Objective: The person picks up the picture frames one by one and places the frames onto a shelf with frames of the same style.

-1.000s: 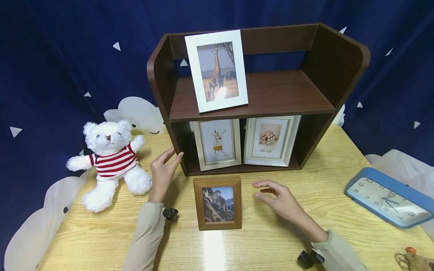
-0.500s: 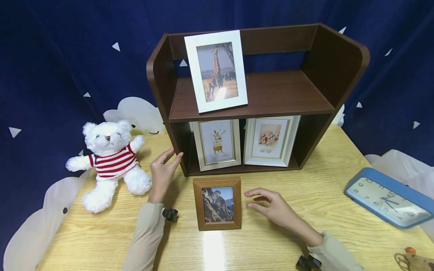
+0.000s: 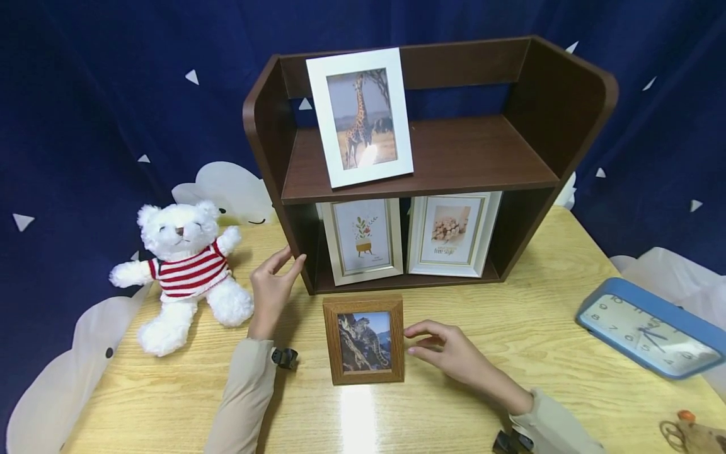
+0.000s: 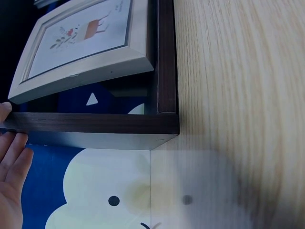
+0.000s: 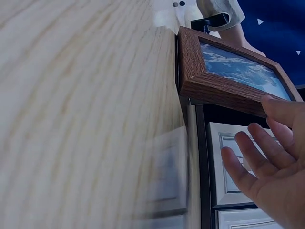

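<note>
My left hand holds the left side panel of a dark brown two-tier shelf; the left wrist view puts the thumb on the panel's inner side and the fingers outside. On the table in front of the shelf, a wooden picture frame with a leopard photo stands leaning back. Beside its right edge is my right hand, fingers relaxed and spread. Its fingertips come right up to that edge, and the thumb overlaps it in the right wrist view; whether they touch I cannot tell.
On the upper shelf stands a white giraffe picture frame. Two pale frames, a plant print and a flower print, stand below. A white teddy bear sits left; a blue clock lies right, near a small brown object.
My right hand has moved left and slightly down, closing the gap to the wooden picture frame's right edge. The left hand stays on the shelf panel.
</note>
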A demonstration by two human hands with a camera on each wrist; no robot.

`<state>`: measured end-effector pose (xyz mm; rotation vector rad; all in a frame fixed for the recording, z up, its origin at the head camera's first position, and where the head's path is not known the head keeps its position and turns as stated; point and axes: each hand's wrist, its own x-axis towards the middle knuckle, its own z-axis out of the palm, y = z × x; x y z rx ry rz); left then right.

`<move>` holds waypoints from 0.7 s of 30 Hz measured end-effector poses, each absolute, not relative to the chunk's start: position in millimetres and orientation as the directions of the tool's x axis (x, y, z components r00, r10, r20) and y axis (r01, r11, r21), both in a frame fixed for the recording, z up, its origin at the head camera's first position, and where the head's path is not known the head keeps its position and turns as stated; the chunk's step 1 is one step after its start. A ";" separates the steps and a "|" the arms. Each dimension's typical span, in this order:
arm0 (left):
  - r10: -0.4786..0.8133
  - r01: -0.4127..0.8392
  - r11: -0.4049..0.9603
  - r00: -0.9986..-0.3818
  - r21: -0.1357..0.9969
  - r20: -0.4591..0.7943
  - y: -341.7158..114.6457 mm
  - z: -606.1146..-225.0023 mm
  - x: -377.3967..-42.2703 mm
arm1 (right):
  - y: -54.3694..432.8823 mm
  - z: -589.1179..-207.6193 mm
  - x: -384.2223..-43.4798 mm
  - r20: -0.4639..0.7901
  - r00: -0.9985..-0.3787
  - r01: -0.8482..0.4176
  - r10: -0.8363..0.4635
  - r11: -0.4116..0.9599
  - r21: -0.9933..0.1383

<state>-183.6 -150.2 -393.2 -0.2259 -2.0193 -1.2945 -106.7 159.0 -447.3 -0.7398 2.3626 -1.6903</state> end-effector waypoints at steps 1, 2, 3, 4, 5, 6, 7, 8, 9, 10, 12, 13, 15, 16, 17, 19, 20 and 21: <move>-0.224 0.494 0.482 -0.729 0.723 0.647 -150.2 -393.2 -183.4 | 158.8 -447.2 -106.5 0.153 -0.871 -0.294 -0.467 0.247 -0.923; -0.227 0.492 0.483 -0.729 0.724 0.646 -150.1 -393.0 -183.1 | 158.5 -447.3 -106.3 0.141 -0.874 -0.282 -0.465 0.249 -0.927; -0.227 0.490 0.487 -0.728 0.723 0.647 -150.0 -392.9 -183.0 | 158.2 -447.3 -106.0 0.132 -0.876 -0.273 -0.464 0.250 -0.929; -0.227 0.490 0.491 -0.726 0.720 0.649 -150.0 -392.8 -182.9 | 157.7 -447.2 -105.6 0.124 -0.878 -0.263 -0.462 0.250 -0.932; -0.227 0.489 0.494 -0.725 0.719 0.650 -149.9 -392.7 -182.8 | 157.3 -447.1 -105.2 0.120 -0.880 -0.257 -0.460 0.247 -0.934; -0.227 0.490 0.498 -0.722 0.715 0.653 -149.9 -392.8 -182.8 | 156.7 -447.0 -104.8 0.117 -0.880 -0.252 -0.459 0.244 -0.936; -0.225 0.492 0.501 -0.721 0.712 0.656 -149.9 -392.7 -183.0 | 156.2 -447.0 -104.3 0.117 -0.881 -0.250 -0.458 0.241 -0.938; -0.225 0.490 0.504 -0.720 0.711 0.657 -149.8 -392.5 -183.0 | 155.6 -446.9 -103.9 0.119 -0.882 -0.249 -0.456 0.237 -0.939; -0.226 0.490 0.506 -0.719 0.710 0.657 -149.8 -392.5 -183.1 | 154.9 -446.7 -103.5 0.121 -0.882 -0.248 -0.455 0.231 -0.941; -0.229 0.487 0.506 -0.720 0.712 0.655 -149.9 -392.5 -183.0 | 154.2 -446.6 -103.2 0.123 -0.882 -0.247 -0.455 0.223 -0.943; -0.236 0.482 0.502 -0.722 0.718 0.650 -150.1 -392.3 -182.6 | 152.8 -446.6 -103.2 0.126 -0.881 -0.242 -0.456 0.207 -0.948; -0.240 0.479 0.499 -0.724 0.722 0.646 -150.3 -392.2 -182.4 | 152.1 -446.7 -103.2 0.125 -0.881 -0.236 -0.457 0.195 -0.952; -0.245 0.476 0.492 -0.727 0.729 0.641 -150.5 -392.0 -182.0 | 150.9 -447.7 -103.5 0.127 -0.879 -0.228 -0.459 0.172 -0.958; -0.245 0.476 0.489 -0.729 0.731 0.639 -150.4 -391.9 -181.9 | 150.5 -448.5 -103.6 0.131 -0.878 -0.228 -0.460 0.163 -0.960; -0.245 0.476 0.486 -0.730 0.733 0.638 -150.3 -391.9 -181.9 | 150.1 -449.4 -103.5 0.135 -0.878 -0.228 -0.460 0.154 -0.961; -0.241 0.478 0.482 -0.734 0.735 0.635 -150.1 -392.0 -182.1 | 149.6 -451.4 -103.3 0.149 -0.875 -0.233 -0.460 0.132 -0.964; -0.239 0.479 0.480 -0.735 0.735 0.635 -149.8 -392.0 -182.3 | 149.3 -452.5 -103.1 0.158 -0.875 -0.240 -0.458 0.127 -0.962; -0.236 0.481 0.478 -0.736 0.735 0.635 -149.5 -392.1 -182.6 | 149.1 -453.6 -102.8 0.166 -0.875 -0.246 -0.455 0.123 -0.961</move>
